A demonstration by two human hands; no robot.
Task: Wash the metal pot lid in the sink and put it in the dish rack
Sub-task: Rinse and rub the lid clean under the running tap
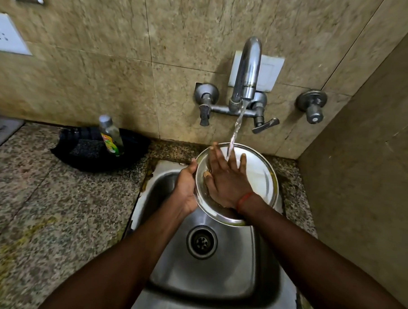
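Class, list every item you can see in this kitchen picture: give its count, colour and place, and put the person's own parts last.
lid: one, silver, tilted over the sink under the water
sink: one, steel, bottom centre
drain: one, dark, sink floor
tap: one, chrome, on the wall, running
valve: one, grey, wall right of the tap
bottle: one, clear with a grey cap, on the cloth
cloth: one, black, counter left of the sink
counter: one, speckled granite, around the sink
socket: one, white, wall upper left
left hand: one, gripping the lid's left rim
right hand: one, red thread at wrist, flat on the lid
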